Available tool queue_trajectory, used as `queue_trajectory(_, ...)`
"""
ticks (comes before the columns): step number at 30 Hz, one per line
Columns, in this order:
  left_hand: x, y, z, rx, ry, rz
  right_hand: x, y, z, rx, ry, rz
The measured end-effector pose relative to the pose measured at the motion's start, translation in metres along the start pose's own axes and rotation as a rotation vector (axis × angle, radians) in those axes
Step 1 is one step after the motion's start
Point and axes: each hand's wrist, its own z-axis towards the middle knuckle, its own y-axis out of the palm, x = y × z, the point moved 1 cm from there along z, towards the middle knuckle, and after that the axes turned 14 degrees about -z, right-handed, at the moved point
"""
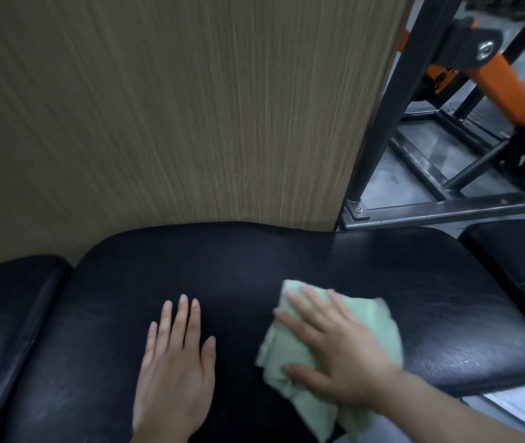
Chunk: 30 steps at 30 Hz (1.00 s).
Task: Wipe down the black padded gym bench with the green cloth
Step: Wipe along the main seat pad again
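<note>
Green cloth point(289, 353) sits bunched on the middle pad of the black padded bench point(254, 266), toward its near right side. My right hand point(334, 350) lies flat on top of it, fingers spread and straight, pressing it to the vinyl. My left hand point(174, 362) rests palm-down on the bare pad just beside it, fingers straight and close together. Wood-grain panel point(174, 107) stands behind the bench; black and orange gym frame point(494, 78) at right.
</note>
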Motion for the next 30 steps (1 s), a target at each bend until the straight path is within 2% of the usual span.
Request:
queue_trajectory(2, 0.001, -0.001, 0.0, 0.009, 0.003, 0.011, 0.037, 0.006, -0.014, -0.017, 0.124, 0.016)
queue_trajectory(5, 0.003, 0.0, 0.0, 0.022, 0.002, 0.013, 0.076, 0.007, -0.022, -0.093, 0.425, 0.037)
queue_trajectory(10, 0.005, 0.001, 0.0, 0.034, 0.017, 0.019, 0.044, -0.004, 0.006, -0.224, 0.709, 0.036)
queue_trajectory(12, 0.006, 0.001, 0.001, 0.033, 0.013, 0.017, 0.008, -0.008, 0.024, -0.202, 0.651, 0.037)
queue_trajectory(16, 0.006, 0.0, 0.002, 0.028, 0.019, 0.024, -0.052, -0.013, 0.038, -0.056, 0.346, 0.037)
queue_trajectory(20, 0.006, -0.001, 0.002, 0.023, 0.016, 0.003, -0.027, -0.009, 0.002, 0.008, -0.032, -0.018)
queue_trajectory(22, 0.007, -0.002, 0.001, 0.005, 0.015, -0.002, 0.008, -0.003, -0.021, -0.003, -0.045, -0.037)
queue_trajectory(26, 0.016, -0.001, 0.0, -0.003, -0.018, -0.02, 0.075, 0.004, -0.043, -0.11, 0.358, 0.038)
queue_trajectory(30, 0.058, 0.014, 0.005, -0.009, -0.077, -0.068, 0.071, 0.001, -0.017, -0.189, 0.695, 0.053)
